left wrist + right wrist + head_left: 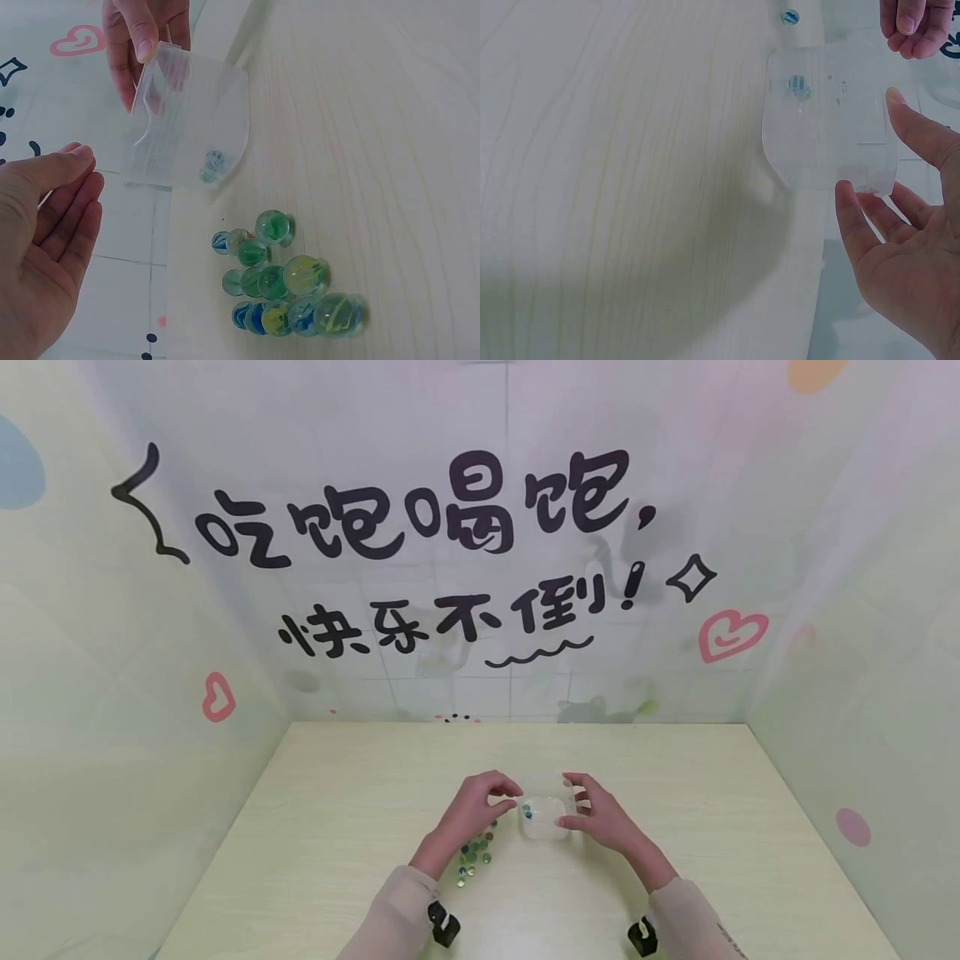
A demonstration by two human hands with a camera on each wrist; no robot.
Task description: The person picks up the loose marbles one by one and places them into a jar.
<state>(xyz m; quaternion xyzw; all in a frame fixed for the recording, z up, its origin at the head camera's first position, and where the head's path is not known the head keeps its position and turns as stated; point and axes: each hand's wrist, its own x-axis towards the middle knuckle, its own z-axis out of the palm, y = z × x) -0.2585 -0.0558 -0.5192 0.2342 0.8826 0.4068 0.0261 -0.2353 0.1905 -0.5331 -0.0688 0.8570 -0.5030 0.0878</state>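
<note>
A clear plastic box (546,828) stands on the table, with a couple of blue and green marbles (214,160) inside. My right hand (602,816) holds it at its right side, thumb on the rim and fingers against the wall, as the right wrist view (907,247) also shows. Left of the box is my left hand (477,802), its thumb and fingers loosely bent near the rim. In the left wrist view, no marble shows between the fingers of that hand (49,240). Loose green, blue and yellow marbles (304,274) lie below the left hand.
The pale wood-grain table (360,827) meets printed cloth walls (510,693) at the back and both sides. Black straps with small mounts (444,925) sit at both wrists. One blue marble (790,16) shows beside the box in the right wrist view.
</note>
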